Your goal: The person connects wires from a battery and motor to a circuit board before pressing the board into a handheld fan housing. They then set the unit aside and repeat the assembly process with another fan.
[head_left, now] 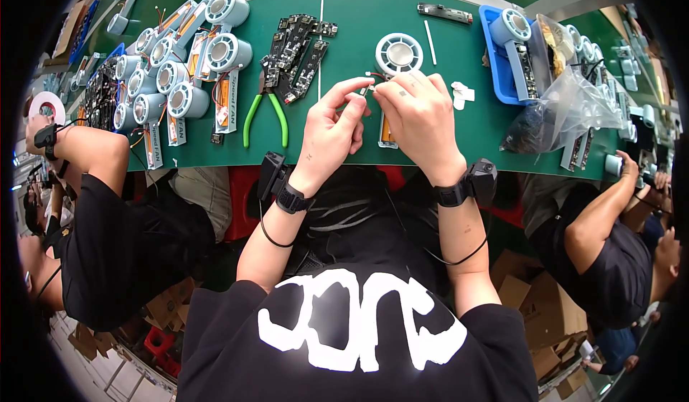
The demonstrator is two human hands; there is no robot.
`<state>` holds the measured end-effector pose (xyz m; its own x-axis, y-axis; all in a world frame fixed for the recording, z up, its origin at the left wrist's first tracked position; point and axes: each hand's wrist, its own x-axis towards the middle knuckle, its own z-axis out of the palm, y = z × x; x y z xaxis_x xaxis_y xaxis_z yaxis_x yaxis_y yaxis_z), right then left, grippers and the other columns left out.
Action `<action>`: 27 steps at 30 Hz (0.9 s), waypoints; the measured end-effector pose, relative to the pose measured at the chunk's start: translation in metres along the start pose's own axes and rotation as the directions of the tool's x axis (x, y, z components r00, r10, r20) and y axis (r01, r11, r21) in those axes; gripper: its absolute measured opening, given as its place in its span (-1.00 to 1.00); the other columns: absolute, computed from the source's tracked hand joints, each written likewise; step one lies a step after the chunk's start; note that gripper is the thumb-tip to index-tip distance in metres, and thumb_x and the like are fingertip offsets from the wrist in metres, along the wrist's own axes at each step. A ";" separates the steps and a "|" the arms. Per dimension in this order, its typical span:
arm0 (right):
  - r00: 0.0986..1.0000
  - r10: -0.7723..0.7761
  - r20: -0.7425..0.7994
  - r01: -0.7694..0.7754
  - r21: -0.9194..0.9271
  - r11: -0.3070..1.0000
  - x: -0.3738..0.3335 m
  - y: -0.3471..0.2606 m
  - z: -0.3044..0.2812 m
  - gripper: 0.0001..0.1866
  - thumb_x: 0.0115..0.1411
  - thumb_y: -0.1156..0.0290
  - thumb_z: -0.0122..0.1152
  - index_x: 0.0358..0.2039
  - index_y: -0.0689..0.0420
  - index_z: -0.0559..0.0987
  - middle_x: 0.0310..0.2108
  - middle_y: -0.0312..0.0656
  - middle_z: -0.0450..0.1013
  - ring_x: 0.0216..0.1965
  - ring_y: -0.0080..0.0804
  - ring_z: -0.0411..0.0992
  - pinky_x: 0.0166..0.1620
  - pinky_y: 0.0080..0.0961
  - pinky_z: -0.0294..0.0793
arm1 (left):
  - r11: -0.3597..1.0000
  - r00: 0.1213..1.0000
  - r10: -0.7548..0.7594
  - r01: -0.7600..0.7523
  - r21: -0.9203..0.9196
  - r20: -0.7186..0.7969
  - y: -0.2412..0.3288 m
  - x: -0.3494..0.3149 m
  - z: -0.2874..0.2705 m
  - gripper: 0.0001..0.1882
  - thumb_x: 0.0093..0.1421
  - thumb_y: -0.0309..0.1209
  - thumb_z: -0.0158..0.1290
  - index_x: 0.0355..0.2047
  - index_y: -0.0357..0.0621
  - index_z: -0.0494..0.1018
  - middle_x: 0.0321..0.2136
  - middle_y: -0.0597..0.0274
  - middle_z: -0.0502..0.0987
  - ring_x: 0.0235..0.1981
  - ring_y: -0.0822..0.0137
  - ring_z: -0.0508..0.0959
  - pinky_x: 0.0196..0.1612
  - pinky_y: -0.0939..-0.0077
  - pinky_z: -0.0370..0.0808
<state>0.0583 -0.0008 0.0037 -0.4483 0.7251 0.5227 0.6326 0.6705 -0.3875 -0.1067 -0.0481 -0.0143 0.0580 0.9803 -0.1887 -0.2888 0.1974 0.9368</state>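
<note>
My left hand (334,124) and my right hand (418,119) meet over the table, thumbs and forefingers pinched close together. A tiny pale piece (367,89) shows between their fingertips; its kind is too small to make out. Just beyond the fingers lies a light blue handheld fan (399,55), its round head facing up. Thin red wires and a small white plug (370,74) sit beside the head, close to my left fingertips. Below my right hand the fan's handle (387,135) shows in part, with an orange strip inside; the rest is hidden.
Green-handled cutters (262,111) lie left, beside a pile of black circuit boards (294,50). Several fan assemblies (172,79) crowd farther left. Rightward are a white stick (430,42), white scraps (463,95), a blue tray (495,65) and a clear bag (567,111). Co-workers sit on both sides.
</note>
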 end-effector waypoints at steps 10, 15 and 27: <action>0.991 -0.059 0.118 0.067 -0.068 0.995 0.001 0.003 -0.004 -0.94 0.15 0.43 0.33 -0.37 0.07 0.61 -0.34 -0.31 0.54 -0.28 -0.36 0.48 -0.18 -0.42 0.32 | 0.961 0.999 0.033 -0.040 0.273 0.030 0.000 -0.001 -0.010 -0.69 0.46 -0.41 -0.03 0.14 -0.15 0.49 -0.37 0.30 0.49 -0.64 0.64 0.34 -0.65 0.74 0.28; 0.997 -0.036 0.071 0.036 0.005 0.999 -0.005 0.006 0.002 -0.93 0.12 0.43 0.36 -0.37 0.09 0.63 -0.36 -0.31 0.56 -0.30 -0.35 0.50 -0.17 -0.41 0.35 | 0.981 0.999 0.012 -0.019 0.195 0.037 -0.003 -0.001 -0.012 -0.69 0.46 -0.41 -0.04 0.14 -0.15 0.49 -0.37 0.29 0.49 -0.63 0.64 0.35 -0.65 0.74 0.29; 0.994 -0.066 -0.083 0.082 0.211 0.974 -0.010 0.023 0.017 -0.87 0.04 0.48 0.45 -0.39 0.12 0.64 -0.45 -0.29 0.54 -0.41 -0.31 0.49 -0.28 -0.42 0.45 | 0.990 0.996 0.042 -0.053 0.129 0.082 -0.014 0.002 -0.016 -0.68 0.48 -0.41 -0.08 0.17 -0.13 0.47 -0.36 0.28 0.49 -0.61 0.63 0.35 -0.63 0.73 0.30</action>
<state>0.0665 0.0100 -0.0229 -0.4349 0.6635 0.6087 0.4461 0.7460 -0.4944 -0.1179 -0.0485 -0.0322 0.1238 0.9845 -0.1241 -0.1660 0.1438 0.9756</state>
